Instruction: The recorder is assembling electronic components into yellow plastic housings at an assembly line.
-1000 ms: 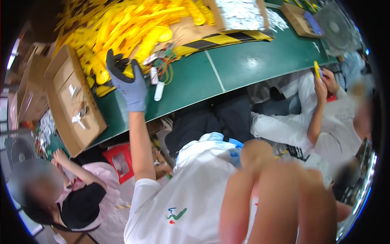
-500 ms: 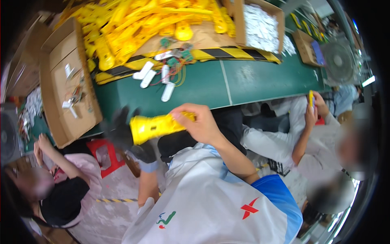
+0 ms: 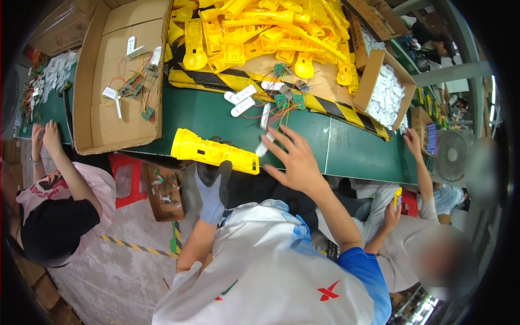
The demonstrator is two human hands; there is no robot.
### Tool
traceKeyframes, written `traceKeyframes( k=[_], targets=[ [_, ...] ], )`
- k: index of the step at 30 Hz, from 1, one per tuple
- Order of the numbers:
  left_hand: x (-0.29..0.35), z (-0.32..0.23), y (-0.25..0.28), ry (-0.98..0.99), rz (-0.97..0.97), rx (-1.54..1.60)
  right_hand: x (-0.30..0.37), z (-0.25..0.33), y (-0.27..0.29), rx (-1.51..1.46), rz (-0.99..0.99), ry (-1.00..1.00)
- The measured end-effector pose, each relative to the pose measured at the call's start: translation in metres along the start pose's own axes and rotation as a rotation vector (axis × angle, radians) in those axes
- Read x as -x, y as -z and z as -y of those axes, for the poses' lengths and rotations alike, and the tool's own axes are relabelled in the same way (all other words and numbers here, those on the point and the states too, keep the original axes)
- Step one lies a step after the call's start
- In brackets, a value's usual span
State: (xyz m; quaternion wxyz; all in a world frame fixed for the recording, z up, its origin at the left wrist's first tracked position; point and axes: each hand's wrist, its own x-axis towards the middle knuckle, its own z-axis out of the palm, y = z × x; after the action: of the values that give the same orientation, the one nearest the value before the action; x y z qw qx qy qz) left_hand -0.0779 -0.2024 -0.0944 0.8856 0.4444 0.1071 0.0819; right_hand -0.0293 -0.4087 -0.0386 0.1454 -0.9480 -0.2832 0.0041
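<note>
A yellow flashlight-shaped plastic housing (image 3: 214,153) lies sideways in front of me, its wide head to the left and its inner side facing up. My left hand (image 3: 210,187), in a grey and black glove, is closed round it from below, thumb at the near side. My bare right hand (image 3: 297,163) is open with fingers spread over the table edge, holding nothing. Right beside its fingertips is a white oblong plastic piece (image 3: 264,146). Just beyond lie more white pieces (image 3: 242,106) and small green circuit boards (image 3: 281,101) with red and yellow wires.
Yellow housings (image 3: 260,38) are heaped behind a black-and-yellow striped edge (image 3: 346,112). A cardboard box (image 3: 116,130) with wired parts stands left; another box (image 3: 401,111) holding white pieces stands right. Co-workers sit on both sides along the green table (image 3: 189,116).
My right hand has let go of the housing and moved right, toward the white pieces, fingers spreading. My left hand now supports the housing from below. The view has shifted.
</note>
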Motion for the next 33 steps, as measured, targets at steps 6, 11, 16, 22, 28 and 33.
traceKeyframes(
  k=[6, 11, 16, 22, 28, 33],
  targets=[
    [-0.01, 0.006, -0.023, 0.076, 0.004, -0.079, 0.05, -0.039, -0.023, -0.015, -0.298, 0.177],
    [-0.017, 0.019, -0.034, 0.114, 0.116, 0.166, 0.002, -0.054, 0.028, -1.104, -0.893, -0.511],
    [-0.02, 0.049, -0.045, 0.143, 0.151, 0.231, -0.02, -0.067, 0.102, -1.467, -0.945, -0.27],
    [-0.018, 0.042, -0.057, 0.151, 0.226, 0.051, 0.011, -0.102, 0.117, -0.875, -0.374, -0.52],
    [-0.031, 0.038, -0.059, 0.17, 0.44, 0.027, 0.023, -0.137, 0.117, -0.79, -0.573, -0.546],
    [-0.028, 0.034, -0.081, 0.262, 0.349, 0.146, 0.043, -0.137, 0.111, -1.253, -0.796, -0.493]
  ],
)
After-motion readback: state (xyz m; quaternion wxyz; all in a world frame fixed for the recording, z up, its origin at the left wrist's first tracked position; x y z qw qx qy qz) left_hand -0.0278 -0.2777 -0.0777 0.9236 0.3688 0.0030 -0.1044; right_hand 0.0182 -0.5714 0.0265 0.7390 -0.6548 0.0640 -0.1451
